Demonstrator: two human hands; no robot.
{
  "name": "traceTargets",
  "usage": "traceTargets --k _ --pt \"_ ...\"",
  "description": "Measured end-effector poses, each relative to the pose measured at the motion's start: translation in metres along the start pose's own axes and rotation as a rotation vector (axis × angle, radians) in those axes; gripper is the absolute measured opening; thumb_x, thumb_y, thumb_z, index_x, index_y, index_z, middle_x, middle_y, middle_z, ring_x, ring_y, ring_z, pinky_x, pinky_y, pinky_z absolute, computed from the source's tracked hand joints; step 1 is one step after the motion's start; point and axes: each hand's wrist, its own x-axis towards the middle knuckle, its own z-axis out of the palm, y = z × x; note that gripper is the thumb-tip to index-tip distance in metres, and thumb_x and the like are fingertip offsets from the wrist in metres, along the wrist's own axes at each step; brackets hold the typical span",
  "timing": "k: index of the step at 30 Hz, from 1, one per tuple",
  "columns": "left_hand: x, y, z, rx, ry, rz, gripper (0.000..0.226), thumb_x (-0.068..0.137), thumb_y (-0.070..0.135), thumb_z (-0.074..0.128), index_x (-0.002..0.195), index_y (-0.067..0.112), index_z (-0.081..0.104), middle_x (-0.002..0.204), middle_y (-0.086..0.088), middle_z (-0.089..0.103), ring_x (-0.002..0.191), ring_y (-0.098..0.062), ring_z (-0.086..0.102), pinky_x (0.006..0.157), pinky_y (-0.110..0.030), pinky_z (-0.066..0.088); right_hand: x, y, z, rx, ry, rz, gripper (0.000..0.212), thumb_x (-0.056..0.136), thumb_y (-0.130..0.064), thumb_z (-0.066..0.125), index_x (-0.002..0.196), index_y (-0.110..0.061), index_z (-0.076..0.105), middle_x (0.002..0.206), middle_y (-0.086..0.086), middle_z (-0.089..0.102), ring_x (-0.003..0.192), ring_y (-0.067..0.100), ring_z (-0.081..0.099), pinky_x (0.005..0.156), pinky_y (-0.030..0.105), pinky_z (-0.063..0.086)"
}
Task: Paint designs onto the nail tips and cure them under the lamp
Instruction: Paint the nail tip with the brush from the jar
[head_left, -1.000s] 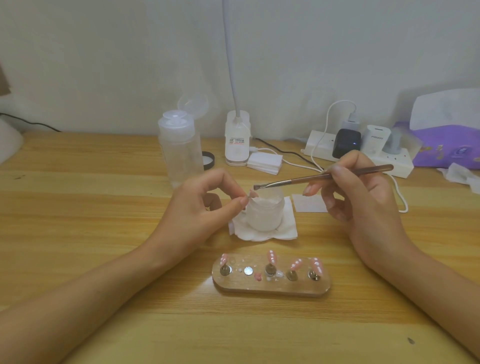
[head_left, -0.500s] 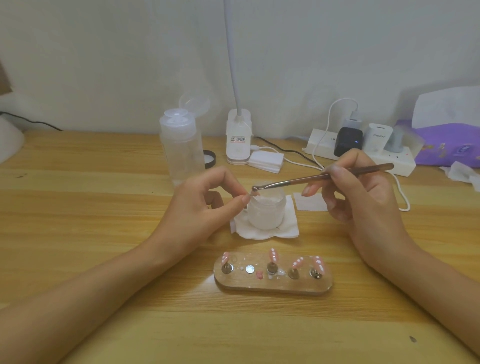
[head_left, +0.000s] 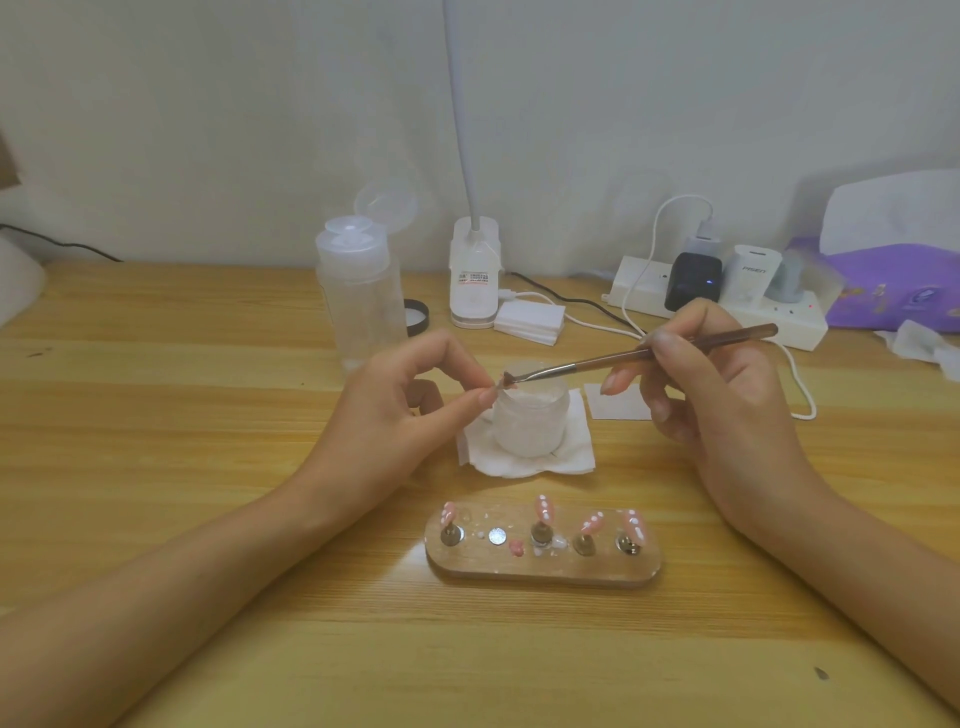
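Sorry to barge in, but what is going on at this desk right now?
A person is painting a nail tip. The left hand pinches it between thumb and forefinger just above a frosted jar, while the right hand holds a thin brush with its bristles on that tip. Four pink tips with white dots stand on the wooden holder in front.

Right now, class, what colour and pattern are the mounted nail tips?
Nail tips: pink with white dots; head view.

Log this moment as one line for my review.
left hand: pinches nail tip | right hand: holds brush, bristles at tip | wooden stand: four dotted pink tips mounted | stage: painting
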Motion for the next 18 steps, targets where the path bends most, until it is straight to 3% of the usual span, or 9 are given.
traceTargets --k 5,12,18 --pt "0.001 -0.0008 -0.0006 0.003 -0.004 -0.009 0.016 0.088 0.02 0.075 0.08 0.029 0.065 0.092 0.007 0.07 0.049 -0.007 0.047 0.048 -0.015 0.04 0.0003 0.0006 -0.0028 -0.024 0.061 0.041 0.022 0.102 -0.011 0.048 0.081 -0.017 0.047 0.068 0.007 0.07 0.05 0.01 0.041 0.042 0.017 0.031" --pt "0.0001 0.0017 0.0001 -0.02 -0.005 -0.023 0.015 0.087 0.018 0.074 0.08 0.027 0.065 0.084 0.012 0.068 0.048 -0.005 0.044 0.049 -0.012 0.037 0.0 -0.0021 0.0013 0.003 -0.009 0.011 0.019 0.094 -0.03 0.057 0.082 -0.018 0.047 0.073 0.007 0.073 0.051 0.012 0.041 0.044 0.023 0.027" --pt "0.0006 0.0028 -0.0001 -0.013 -0.007 -0.03 0.013 0.087 0.017 0.074 0.081 0.023 0.065 0.088 0.008 0.069 0.049 -0.007 0.045 0.048 -0.014 0.039 0.0008 0.001 -0.0041 -0.03 0.074 0.054 0.02 0.102 -0.012 0.049 0.082 -0.016 0.048 0.069 0.007 0.071 0.049 0.01 0.04 0.043 0.018 0.031"
